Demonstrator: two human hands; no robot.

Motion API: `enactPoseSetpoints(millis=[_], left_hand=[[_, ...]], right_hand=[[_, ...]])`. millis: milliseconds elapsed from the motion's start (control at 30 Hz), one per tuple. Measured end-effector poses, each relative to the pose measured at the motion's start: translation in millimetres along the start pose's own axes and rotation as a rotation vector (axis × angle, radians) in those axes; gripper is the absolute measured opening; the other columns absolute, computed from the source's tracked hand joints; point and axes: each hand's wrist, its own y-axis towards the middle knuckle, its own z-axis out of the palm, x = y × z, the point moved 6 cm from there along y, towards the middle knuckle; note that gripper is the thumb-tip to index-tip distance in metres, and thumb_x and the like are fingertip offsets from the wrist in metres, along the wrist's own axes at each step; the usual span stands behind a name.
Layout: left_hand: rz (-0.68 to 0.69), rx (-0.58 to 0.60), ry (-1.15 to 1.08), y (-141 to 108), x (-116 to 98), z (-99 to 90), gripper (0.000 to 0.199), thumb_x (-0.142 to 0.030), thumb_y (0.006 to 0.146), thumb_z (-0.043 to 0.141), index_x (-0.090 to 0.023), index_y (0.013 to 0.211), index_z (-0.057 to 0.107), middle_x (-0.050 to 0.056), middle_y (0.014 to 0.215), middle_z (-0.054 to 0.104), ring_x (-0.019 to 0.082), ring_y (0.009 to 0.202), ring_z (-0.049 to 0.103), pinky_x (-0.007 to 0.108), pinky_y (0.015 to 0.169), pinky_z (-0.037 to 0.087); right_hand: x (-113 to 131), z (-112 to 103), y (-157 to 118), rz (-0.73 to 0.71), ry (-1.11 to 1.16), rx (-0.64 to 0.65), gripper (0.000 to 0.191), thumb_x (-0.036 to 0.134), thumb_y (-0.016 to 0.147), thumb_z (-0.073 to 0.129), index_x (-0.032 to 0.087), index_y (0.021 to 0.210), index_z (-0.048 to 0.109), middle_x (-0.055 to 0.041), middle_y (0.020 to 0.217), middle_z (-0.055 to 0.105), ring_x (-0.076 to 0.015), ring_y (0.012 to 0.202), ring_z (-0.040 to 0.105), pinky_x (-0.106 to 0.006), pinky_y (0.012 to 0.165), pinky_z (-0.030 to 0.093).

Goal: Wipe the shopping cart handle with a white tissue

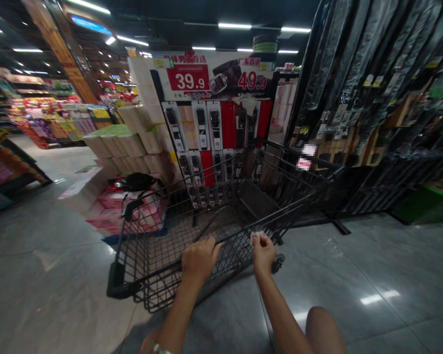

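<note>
gripping the near top rail of the shopping cart [120,284] with the left hand [199,258], fingers curled over it. pinching a small whitish wad [257,236] between fingertips of the right hand [264,253], at the cart's near side. beyond the cart, facing a display of packaged belts [214,123]; left of the cart's far side, passing pink packs [143,221].

Left hand [199,258] closed in a loose fist, knuckles up, thumb angled out to the right, its forearm [179,312] reaching up from lower left, something shiny at the wrist. Right hand [264,251] nearby but apart, fingers curled in, thumb and index pinched; right forearm [280,312] slants in from lower right, bare.
</note>
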Motion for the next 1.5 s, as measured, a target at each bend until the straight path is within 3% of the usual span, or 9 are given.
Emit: enactPoseSetpoints(millis=[267,600,1000,1200,1500], left_hand=[[-0.005,0.032,0.02,-1,-3,-6.2,0.041,-0.046,0.09,0.034,-0.02,0.083,0.064,0.008,0.073,0.068,0.021,0.073,0.064,0.027,0.059,0.036],[-0.025,0.042,0.024,-2,-6,-9.6,0.042,-0.048,0.09,0.032,-0.02,0.085,0.064,0.008,0.077,0.068,0.021,0.076,0.065,0.027,0.059,0.035],[-0.022,0.024,0.01,-6,-3,-7.5,0.043,-0.049,0.09,0.033,-0.02,0.082,0.064,0.008,0.074,0.067,0.021,0.074,0.064,0.028,0.059,0.034],[-0.012,0.01,0.002,-7,-1,-4.7,0.043,-0.048,0.09,0.033,-0.02,0.081,0.064,0.007,0.073,0.067,0.021,0.072,0.063,0.028,0.059,0.033],[-0.009,-0.012,0.032,-8,-4,-6.0,0.042,-0.048,0.09,0.034,-0.02,0.077,0.062,0.005,0.07,0.066,0.018,0.07,0.062,0.028,0.059,0.032]], right_hand=[[16,10,-6,0.011,0.061,0.033,0.036,0.048,0.063,0.06,0.013,0.072,0.061,-0.0058,0.065,0.064,-0.0175,0.062,0.06,-0.029,0.06,0.047],[62,0,-2,-0.056,0.188,0.007,0.038,0.044,0.065,0.065,0.013,0.086,0.06,-0.006,0.077,0.065,-0.0156,0.067,0.06,-0.03,0.065,0.048],[46,3,-12,-0.162,0.006,0.053,0.021,0.035,0.069,0.06,0.015,0.077,0.058,-0.0046,0.079,0.061,-0.0148,0.07,0.057,-0.028,0.066,0.047],[43,0,-21,-0.167,0.0,0.015,0.021,0.036,0.071,0.059,0.016,0.077,0.058,-0.0041,0.08,0.057,-0.0158,0.073,0.056,-0.028,0.067,0.047],[1,2,-32,-0.064,0.005,-0.002,0.023,0.037,0.067,0.062,0.015,0.074,0.06,-0.0036,0.074,0.061,-0.0146,0.066,0.055,-0.028,0.065,0.046]])
